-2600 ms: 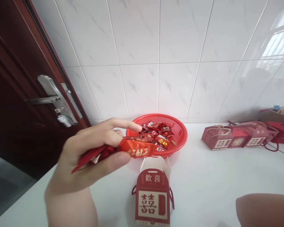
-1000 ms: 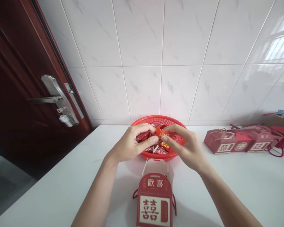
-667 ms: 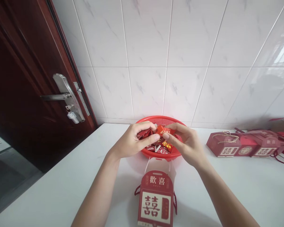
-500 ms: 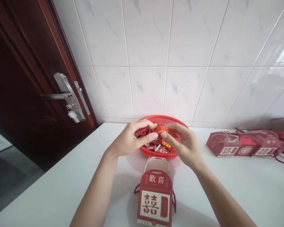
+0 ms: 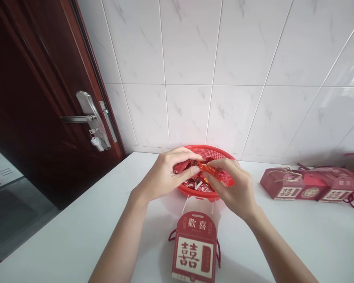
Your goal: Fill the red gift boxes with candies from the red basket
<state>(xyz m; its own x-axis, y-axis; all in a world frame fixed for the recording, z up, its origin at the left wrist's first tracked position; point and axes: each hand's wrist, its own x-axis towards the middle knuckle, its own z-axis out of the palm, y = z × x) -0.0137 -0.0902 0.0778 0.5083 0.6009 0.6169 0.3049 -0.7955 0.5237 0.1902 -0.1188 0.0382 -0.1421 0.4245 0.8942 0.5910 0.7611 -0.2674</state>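
Above a red plastic basket [image 5: 228, 151], my left hand [image 5: 169, 171] and my right hand [image 5: 236, 188] come together. Between their fingertips is a small orange-red wrapped candy [image 5: 209, 169]; both hands pinch it, one from each side. Some darker red wrapped pieces show under my left hand's fingers, but I cannot tell whether it holds them. Several wrapped candies [image 5: 199, 184] lie in the basket below. In front of the basket stands a red gift box [image 5: 194, 245] with its top open, white inner flaps raised and a dark red cord at each side.
Closed red gift boxes [image 5: 309, 184] with cords lie in a row at the right on the white table [image 5: 129, 173]. A tiled wall [image 5: 188, 114] rises behind. At the left is a dark wooden door [image 5: 38, 98] with keys hanging in its lock.
The candy has turned between my fingers, so its printed face no longer shows plainly. The whole view has shifted slightly, with things appearing a little farther right.
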